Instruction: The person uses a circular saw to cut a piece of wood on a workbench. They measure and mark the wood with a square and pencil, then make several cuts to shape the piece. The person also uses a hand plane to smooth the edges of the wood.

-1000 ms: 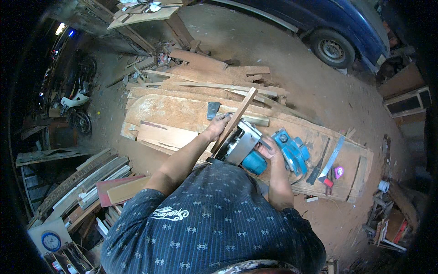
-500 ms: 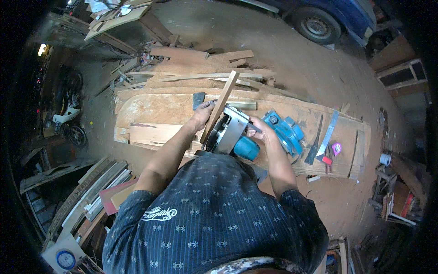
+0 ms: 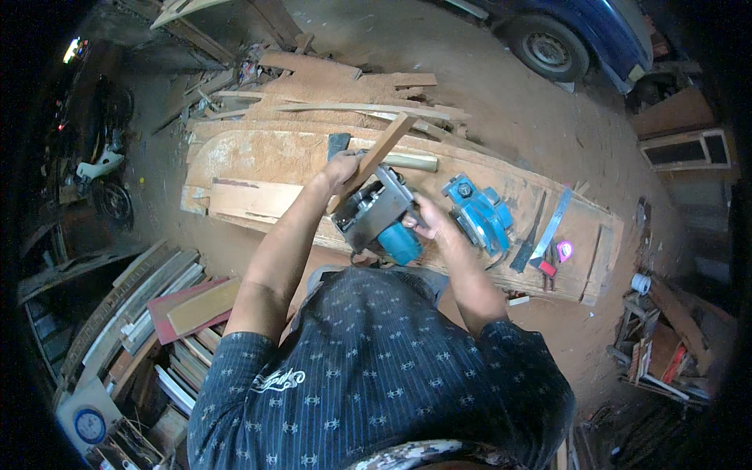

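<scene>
Left arm: reaches forward from the lower left, only slightly bent, its forearm slanting up toward the middle.
Left hand: the hand (image 3: 342, 170) is farther forward than the other, back upward, its fingers closed on the wooden strip; the fingertips are mostly hidden.
Right arm: more bent, the forearm angling inward from the lower right.
Right hand: the hand (image 3: 427, 219) is curled in at the right side of the circular saw (image 3: 385, 213), fingers wrapped around its dark handle.
Saw: held tilted in front of the torso over the worktop's near edge, blue motor housing (image 3: 401, 244) toward the body.
Wooden strip: the strip (image 3: 385, 146) slants from near left to far right along the saw's left side; it seems to touch the saw, though the dark overlap makes this hard to judge.
Worktop: the dusty wooden worktop (image 3: 258, 153) bears a hatchet (image 3: 338, 146) just beyond the left hand.
Right of the saw: a blue power planer (image 3: 482, 218), then a dark slender tool (image 3: 530, 231), a red-handled metal blade (image 3: 556, 225) and a pink tape measure (image 3: 565, 251).
</scene>
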A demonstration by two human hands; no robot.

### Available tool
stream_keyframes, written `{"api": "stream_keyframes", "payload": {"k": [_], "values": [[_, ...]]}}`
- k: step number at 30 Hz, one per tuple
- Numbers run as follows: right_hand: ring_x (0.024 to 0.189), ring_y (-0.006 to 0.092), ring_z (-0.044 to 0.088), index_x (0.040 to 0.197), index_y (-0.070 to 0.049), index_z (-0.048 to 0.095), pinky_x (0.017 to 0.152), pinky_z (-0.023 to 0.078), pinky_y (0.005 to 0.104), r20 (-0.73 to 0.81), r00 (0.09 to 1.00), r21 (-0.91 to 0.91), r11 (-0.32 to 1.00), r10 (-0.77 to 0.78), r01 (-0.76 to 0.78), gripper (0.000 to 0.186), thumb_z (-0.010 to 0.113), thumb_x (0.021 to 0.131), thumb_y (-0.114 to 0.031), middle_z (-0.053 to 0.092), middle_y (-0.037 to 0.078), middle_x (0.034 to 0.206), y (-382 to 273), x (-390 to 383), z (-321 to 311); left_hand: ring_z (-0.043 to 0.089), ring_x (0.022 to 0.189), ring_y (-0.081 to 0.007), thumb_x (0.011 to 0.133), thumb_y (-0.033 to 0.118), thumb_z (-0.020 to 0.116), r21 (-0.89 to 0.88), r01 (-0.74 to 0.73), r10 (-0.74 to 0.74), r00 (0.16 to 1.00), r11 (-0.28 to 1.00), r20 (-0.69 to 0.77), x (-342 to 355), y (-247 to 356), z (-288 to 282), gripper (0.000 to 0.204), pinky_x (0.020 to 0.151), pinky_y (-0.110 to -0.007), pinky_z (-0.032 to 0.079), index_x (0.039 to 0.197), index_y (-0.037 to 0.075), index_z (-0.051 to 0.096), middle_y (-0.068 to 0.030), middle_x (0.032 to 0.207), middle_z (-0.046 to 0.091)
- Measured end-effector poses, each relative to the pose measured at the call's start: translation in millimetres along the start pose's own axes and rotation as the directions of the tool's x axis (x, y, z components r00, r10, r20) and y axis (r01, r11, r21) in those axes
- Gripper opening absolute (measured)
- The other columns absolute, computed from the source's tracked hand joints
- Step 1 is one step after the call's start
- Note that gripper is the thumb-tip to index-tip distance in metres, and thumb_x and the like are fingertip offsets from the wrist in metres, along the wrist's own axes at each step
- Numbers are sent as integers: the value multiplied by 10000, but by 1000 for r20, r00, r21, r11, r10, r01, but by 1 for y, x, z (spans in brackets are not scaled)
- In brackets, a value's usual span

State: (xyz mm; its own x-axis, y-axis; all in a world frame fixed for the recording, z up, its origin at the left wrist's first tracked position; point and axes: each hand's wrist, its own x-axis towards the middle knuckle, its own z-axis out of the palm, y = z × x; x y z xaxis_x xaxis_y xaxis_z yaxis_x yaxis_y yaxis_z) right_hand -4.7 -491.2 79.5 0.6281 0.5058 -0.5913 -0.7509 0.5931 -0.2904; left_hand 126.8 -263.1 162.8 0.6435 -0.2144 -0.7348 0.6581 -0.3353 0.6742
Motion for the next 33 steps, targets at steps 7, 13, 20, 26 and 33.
{"api": "stream_keyframes", "payload": {"k": [7,13,20,26,33], "values": [[927,131,605,1352,-25,550,794,517,283,80,887,-433,786,-454,441,386,482,1070,-279,640,30,1110,40,-7,24,637,909,-117,1058,314,462,-244,-40,67,993,969,102,11,-46,-31,340,768,-273,522,1232,91,650,-17,1036,689],[1167,254,575,1382,-2,531,1036,424,373,318,721,-704,356,-616,614,417,425,1083,-272,614,128,1255,39,7,8,636,941,-134,1062,356,445,-262,45,-9,990,964,139,14,-43,-38,363,807,-297,529,1258,106,621,-24,1091,674],[1249,305,510,1319,5,511,1078,361,390,297,760,-707,402,-578,582,410,386,1085,-308,551,178,1257,38,17,13,608,930,-137,1058,391,437,-223,63,-36,991,973,126,9,-35,-37,386,839,-301,498,1221,85,606,-25,1046,647],[1193,298,536,1299,7,519,1071,372,410,278,757,-733,379,-591,565,517,320,1091,-422,583,194,1237,36,32,10,617,886,-134,1048,387,461,-233,70,-41,991,970,131,24,-44,-45,368,798,-301,512,1177,90,636,-32,1023,662],[1117,349,590,1240,-22,571,999,427,415,228,842,-811,383,-490,442,493,351,1075,-431,627,199,1153,28,33,6,603,797,-128,1024,370,485,-230,25,-10,998,973,67,16,-40,-41,327,700,-283,503,1116,106,654,-19,930,650]]}}
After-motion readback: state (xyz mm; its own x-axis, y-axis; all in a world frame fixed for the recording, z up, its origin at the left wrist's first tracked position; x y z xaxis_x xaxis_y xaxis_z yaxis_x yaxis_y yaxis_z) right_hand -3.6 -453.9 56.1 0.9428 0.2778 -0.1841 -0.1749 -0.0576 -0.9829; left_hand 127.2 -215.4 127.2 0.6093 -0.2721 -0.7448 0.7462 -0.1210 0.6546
